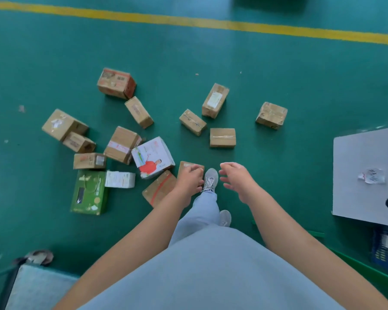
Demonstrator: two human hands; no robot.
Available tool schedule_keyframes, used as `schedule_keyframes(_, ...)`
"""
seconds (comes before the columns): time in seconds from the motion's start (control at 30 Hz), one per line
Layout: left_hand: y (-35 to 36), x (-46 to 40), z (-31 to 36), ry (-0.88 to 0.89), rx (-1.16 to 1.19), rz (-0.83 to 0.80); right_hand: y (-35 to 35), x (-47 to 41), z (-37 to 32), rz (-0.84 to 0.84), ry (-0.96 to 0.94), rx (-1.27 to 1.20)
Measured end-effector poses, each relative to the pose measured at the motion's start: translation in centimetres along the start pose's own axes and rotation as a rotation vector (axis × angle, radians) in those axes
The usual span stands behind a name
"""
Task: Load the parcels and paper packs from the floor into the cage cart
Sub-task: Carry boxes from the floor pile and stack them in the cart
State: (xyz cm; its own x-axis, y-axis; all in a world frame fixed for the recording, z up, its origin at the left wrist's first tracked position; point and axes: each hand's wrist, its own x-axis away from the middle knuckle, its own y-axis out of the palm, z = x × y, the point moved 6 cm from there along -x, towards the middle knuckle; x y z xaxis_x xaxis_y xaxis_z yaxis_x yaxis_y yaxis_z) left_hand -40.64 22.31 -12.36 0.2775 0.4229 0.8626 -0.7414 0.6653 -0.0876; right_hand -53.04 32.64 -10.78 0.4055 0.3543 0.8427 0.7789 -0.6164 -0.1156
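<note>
Both hands [207, 179] loose, empty, over floor parcels [222, 137]; labels and print too blurred to read.

I stand in a warehouse: taped parcels [222, 137] litter the green painted floor [300, 86] below its yellow lane line [188, 21].

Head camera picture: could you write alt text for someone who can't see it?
Looking down, a person's empty left hand and right hand reach toward cardboard parcels scattered on a green floor, beside a green carton and a white printed pack. A grey board lies at right.
</note>
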Motion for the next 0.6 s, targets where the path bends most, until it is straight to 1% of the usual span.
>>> schedule_keyframes(0.17, -3.6, 1.9, -6.8, -0.053, 0.052, 0.045, 5.4, 2.5, 3.1, -0.094, 0.018, 0.129)
schedule_keyframes(0.27, -7.1, 2.4, -8.8, -0.071, 0.112, 0.084, 8.8, 3.2, 3.4, -0.146, 0.021, 0.206)
schedule_keyframes(0.43, -15.3, 1.6, -11.5, -0.137, 0.266, 0.187, 15.7, 3.0, 2.8, -0.191, 0.035, 0.317)
schedule_keyframes(0.6, -23.9, 0.3, -14.2, -0.178, 0.313, 0.222, 23.4, 1.0, 3.7, -0.199, 0.096, 0.373)
